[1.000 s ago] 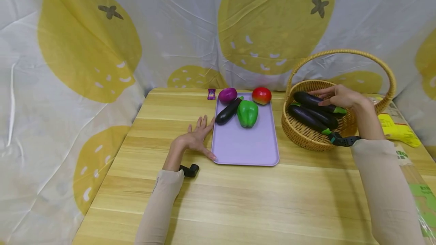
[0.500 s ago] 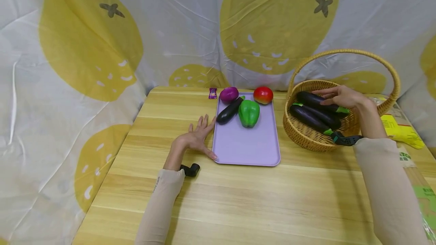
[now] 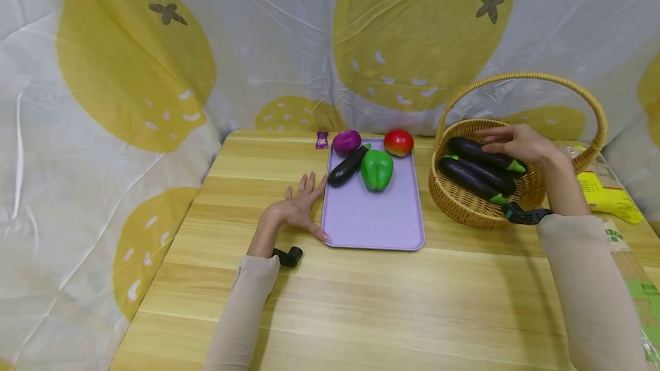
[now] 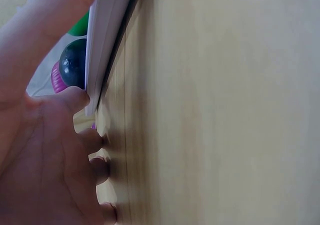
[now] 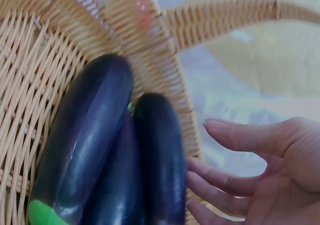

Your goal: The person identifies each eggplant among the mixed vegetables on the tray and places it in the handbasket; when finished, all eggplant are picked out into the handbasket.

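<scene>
My left hand (image 3: 293,210) lies on the table with its fingers spread, thumb and forefinger touching the left edge of a lilac tray (image 3: 373,222). On that tray are a small eggplant (image 3: 344,170), a green bell pepper (image 3: 377,172), a purple onion (image 3: 346,142) and a round red fruit (image 3: 399,142). Over at the wicker basket (image 3: 454,206), my right hand (image 3: 523,143) hovers above the back eggplant (image 3: 479,152). Two more eggplants lie beside it. In the right wrist view the fingers (image 5: 225,179) are loosely extended, near the rightmost eggplant (image 5: 160,155), not wrapped round it.
The basket's tall arched handle (image 3: 526,75) rises over the right hand. A small purple packet (image 3: 322,139) lies behind the tray. Yellow packaging (image 3: 611,199) is right of the basket. A lemon-print cloth (image 3: 289,33) hangs along the table's back.
The right hand has lifted slightly off the back eggplant, which stays in the basket. The left hand keeps its place at the tray edge. The head view has shifted a little.
</scene>
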Demonstrator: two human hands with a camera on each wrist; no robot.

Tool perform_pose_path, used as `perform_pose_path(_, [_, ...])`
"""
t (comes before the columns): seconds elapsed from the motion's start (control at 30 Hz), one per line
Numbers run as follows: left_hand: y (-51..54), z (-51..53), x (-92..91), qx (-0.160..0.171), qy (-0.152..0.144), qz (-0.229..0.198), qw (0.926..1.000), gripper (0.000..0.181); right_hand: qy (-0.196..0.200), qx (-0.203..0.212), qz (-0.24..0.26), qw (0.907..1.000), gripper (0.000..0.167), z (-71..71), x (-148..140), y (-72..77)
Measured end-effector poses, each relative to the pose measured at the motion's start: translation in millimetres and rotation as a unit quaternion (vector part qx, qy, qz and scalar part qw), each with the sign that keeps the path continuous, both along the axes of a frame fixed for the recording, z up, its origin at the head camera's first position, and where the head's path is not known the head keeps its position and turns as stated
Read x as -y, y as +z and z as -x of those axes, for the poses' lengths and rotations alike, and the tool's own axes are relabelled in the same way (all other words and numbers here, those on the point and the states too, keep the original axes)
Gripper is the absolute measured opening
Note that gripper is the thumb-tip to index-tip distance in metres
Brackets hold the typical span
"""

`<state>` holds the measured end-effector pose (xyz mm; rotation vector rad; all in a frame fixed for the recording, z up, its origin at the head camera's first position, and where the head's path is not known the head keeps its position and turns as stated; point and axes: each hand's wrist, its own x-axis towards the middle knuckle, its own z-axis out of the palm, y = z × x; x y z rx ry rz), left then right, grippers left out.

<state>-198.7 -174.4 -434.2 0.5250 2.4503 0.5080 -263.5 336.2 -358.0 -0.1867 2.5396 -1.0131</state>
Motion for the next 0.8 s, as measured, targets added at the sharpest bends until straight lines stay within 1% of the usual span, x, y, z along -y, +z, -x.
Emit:
perform_pose_path(0.1, [1.4, -0.1, 0.1, 0.0, 0.001, -0.002, 1.0, 0.148, 0.014, -0.022, -0.023, 0.9994, 0.058, -10.9, 12.9, 12.8])
perform_pose_path(0.2, [1.7, 0.1, 0.2, 0.001, 0.001, -0.003, 1.0, 0.148, 0.045, -0.059, -0.031, 0.9968, 0.052, -23.2, 31.0, 24.5])
perform_pose_path(0.23, [1.6, 0.1, 0.3, 0.001, 0.001, -0.003, 1.0, 0.148, 0.058, -0.072, -0.025, 0.9954, 0.051, -27.0, 37.6, 27.2])
perform_pose_path(0.3, [1.2, 0.3, 0.5, 0.0, 0.001, -0.003, 1.0, 0.148, 0.087, -0.085, 0.004, 0.9926, 0.047, -33.8, 52.5, 31.1])
perform_pose_path(0.37, [0.8, 0.4, 0.5, -0.001, 0.0, -0.002, 1.0, 0.148, 0.114, -0.089, 0.034, 0.9889, 0.045, -38.8, 68.4, 32.8])
perform_pose_path(0.43, [0.6, 0.3, 0.4, -0.002, 0.0, -0.002, 1.0, 0.148, 0.137, -0.091, 0.051, 0.9851, 0.045, -41.8, 85.8, 33.5])
perform_pose_path(0.5, [0.7, 0.3, -0.2, -0.003, -0.001, -0.002, 1.0, 0.147, 0.154, -0.097, 0.049, 0.9821, 0.043, -42.6, 104.9, 32.6])
perform_pose_path(0.6, [1.1, -0.1, 0.0, -0.002, 0.0, -0.002, 1.0, 0.147, 0.183, -0.112, 0.055, 0.9751, 0.043, -38.0, 134.6, 27.6])
perform_pose_path(0.7, [1.6, -0.6, -0.1, -0.002, 0.001, -0.001, 1.0, 0.147, 0.218, -0.128, 0.08, 0.9644, 0.047, -29.8, 162.9, 19.3])
perform_pose_path(0.8, [1.5, -1.1, -0.1, -0.003, 0.001, -0.001, 1.0, 0.146, 0.252, -0.152, 0.094, 0.9511, 0.051, -19.7, 187.0, 10.3])
